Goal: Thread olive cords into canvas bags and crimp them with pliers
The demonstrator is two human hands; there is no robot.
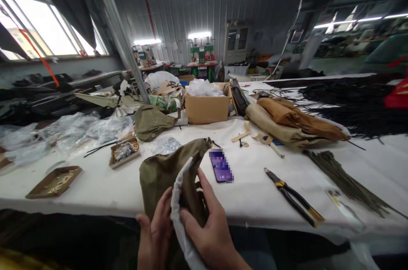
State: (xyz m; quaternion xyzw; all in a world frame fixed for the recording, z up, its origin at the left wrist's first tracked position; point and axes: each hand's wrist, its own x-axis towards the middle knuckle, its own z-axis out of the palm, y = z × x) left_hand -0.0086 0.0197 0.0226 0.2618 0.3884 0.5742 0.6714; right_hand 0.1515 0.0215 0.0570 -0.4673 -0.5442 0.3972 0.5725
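At the near edge of the white table [255, 189] I hold an olive-green fabric bag [165, 172] with a white strip [180, 219] running along its edge. My left hand [156, 234] grips the bag and strip from the left, fingers closed on the cloth. My right hand [212, 229] presses on the fabric from the right, thumb and fingers curled around it. A phone [220, 166] lies on the table just beyond my right hand.
Pliers with yellow-black handles [291, 195] lie to the right, beside a bundle of dark cords [344, 178]. Tan bags [293, 123] and a cardboard box [207, 108] sit further back. Small trays of metal parts [54, 181] [124, 152] and plastic bags [73, 129] are on the left.
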